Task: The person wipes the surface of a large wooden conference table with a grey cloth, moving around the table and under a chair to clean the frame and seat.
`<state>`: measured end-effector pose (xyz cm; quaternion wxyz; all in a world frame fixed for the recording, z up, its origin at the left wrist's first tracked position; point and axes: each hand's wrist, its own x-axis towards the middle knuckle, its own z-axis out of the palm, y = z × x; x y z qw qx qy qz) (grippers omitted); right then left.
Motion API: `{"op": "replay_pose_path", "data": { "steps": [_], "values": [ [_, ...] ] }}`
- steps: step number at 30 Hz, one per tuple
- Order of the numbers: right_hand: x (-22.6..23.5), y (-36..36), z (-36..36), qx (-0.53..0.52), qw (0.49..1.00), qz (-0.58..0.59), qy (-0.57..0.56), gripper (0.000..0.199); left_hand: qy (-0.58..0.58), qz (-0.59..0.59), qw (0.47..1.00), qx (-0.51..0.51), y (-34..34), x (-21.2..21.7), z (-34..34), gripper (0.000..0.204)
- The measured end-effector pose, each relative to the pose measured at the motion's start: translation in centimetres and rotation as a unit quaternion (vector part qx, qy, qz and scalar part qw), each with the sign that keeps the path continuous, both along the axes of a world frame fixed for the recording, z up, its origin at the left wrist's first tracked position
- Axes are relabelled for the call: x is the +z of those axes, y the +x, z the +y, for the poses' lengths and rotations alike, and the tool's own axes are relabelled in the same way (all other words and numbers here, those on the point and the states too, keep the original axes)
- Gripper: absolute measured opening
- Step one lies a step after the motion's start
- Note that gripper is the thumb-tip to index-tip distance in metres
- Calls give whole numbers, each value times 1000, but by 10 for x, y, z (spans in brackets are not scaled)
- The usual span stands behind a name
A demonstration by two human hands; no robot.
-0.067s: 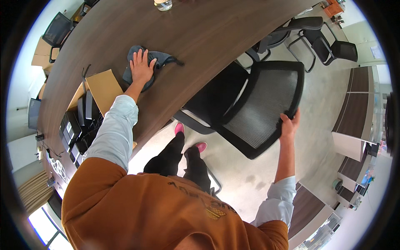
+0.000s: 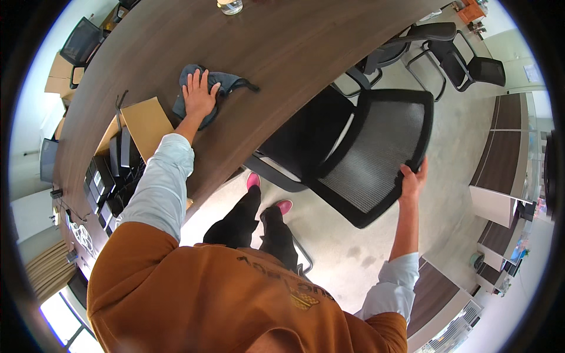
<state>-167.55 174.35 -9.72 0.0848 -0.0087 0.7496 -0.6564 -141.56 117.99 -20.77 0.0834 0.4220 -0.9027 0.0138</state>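
Left hand [image 2: 199,97] flat, fingers apart on grey cloth [image 2: 219,82], partly hidden; right hand [image 2: 413,179] grip clamped on chair back [image 2: 376,153].

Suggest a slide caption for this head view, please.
Left hand presses a grey cloth on the table; right hand grips a chair.

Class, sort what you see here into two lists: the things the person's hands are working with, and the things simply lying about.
In use:
left hand flat on the grey cloth
wooden table under the cloth
right hand gripping the black mesh chair

Lying about:
cardboard box
glass at the far table edge
further black chairs
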Motion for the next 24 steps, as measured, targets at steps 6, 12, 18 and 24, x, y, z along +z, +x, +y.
{"op": "replay_pose_path", "data": {
  "steps": [6, 12, 18, 24],
  "values": [
    [12, 13, 151, -38, 993, -16, 110, 76, 53, -62, 994, 70, -2, 15, 14, 65],
    [7, 54, 334, -115, 984, -44, 127, 79, 66, -120, 985, 102, -11, 20, 15, 65],
    [9, 101, 496, -171, 953, -27, 248, 81, 77, -137, 974, 161, -20, 27, 22, 65],
    [26, 98, 466, -295, 614, -97, 726, 81, 47, -69, 984, 158, 4, 18, 20, 62]
  ]
}}
